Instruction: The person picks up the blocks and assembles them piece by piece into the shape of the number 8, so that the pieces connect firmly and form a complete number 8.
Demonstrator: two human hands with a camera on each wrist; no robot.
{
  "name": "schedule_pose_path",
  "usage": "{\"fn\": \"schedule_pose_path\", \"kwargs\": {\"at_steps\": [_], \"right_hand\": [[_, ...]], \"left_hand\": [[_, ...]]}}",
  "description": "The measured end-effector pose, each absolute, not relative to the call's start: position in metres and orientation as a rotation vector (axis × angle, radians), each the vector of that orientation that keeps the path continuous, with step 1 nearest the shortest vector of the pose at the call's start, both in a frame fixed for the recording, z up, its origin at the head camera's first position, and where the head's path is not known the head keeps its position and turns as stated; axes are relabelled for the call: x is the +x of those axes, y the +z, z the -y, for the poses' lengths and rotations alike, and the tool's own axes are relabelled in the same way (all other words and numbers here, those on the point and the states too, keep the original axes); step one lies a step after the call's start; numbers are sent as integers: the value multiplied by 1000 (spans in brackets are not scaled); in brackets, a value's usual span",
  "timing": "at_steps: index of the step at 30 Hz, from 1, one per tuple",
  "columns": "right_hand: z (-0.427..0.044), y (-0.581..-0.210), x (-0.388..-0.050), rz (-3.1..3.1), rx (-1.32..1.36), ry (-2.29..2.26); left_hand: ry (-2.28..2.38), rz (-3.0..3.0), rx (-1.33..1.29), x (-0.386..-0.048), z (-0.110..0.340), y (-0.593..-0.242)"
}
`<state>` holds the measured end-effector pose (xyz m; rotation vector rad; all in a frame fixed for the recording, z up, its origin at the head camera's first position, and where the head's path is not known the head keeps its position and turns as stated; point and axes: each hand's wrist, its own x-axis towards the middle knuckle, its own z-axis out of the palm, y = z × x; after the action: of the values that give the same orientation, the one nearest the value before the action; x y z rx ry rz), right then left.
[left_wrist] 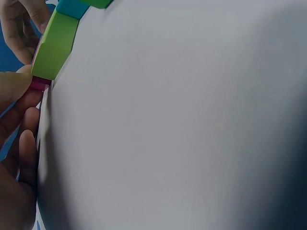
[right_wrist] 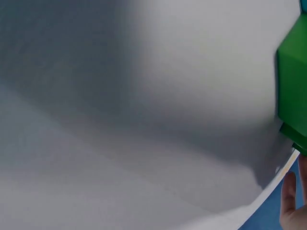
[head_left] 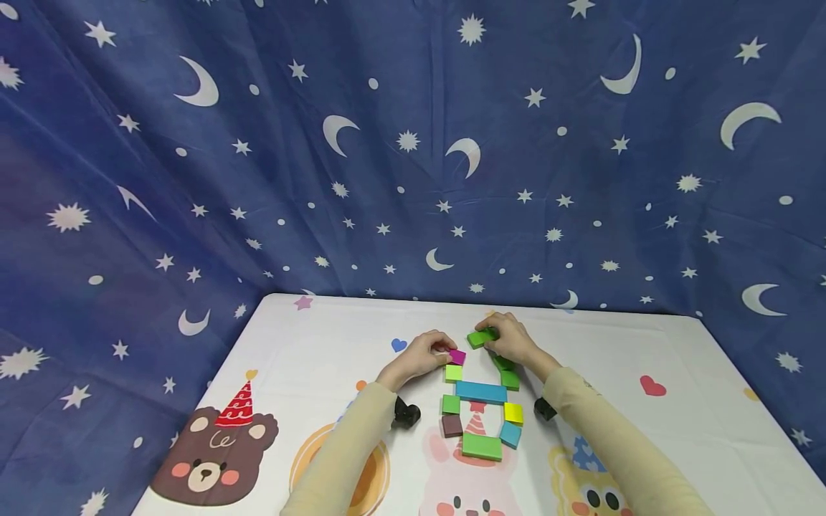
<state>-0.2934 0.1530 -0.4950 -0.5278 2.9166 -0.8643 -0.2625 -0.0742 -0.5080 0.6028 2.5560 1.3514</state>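
Note:
With thumb and fingers my left hand [head_left: 422, 355] pinches a magenta block [head_left: 457, 357] at the upper left of a block outline on the table. A lime block [head_left: 454, 373] touches it on the near side; the left wrist view also shows this magenta block [left_wrist: 41, 84] under the thumb. My right hand [head_left: 513, 340] holds the right end of a green block [head_left: 480, 339] at the outline's far end. Partly under that hand lies another green block [head_left: 502, 362], touching a third green block [head_left: 510, 380]. The right wrist view catches only some fingers [right_wrist: 289, 194] at its edge.
A long blue block [head_left: 481, 392] crosses the outline. Nearer lie a green block [head_left: 450, 405], a brown block [head_left: 452, 426], a yellow block [head_left: 513, 413], a blue block [head_left: 510, 434] and a wide green block [head_left: 482, 446]. A starry blue curtain [head_left: 387, 179] hangs behind the printed white tablecloth [head_left: 323, 344].

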Motion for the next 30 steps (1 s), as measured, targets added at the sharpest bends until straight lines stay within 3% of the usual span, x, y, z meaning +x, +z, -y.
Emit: {"fn": "schedule_pose_path", "kwargs": {"at_steps": [30], "right_hand": [[-153, -488, -288, -2836, -492, -987]], "left_hand": [[1352, -2549, 557, -263, 74, -508]]}}
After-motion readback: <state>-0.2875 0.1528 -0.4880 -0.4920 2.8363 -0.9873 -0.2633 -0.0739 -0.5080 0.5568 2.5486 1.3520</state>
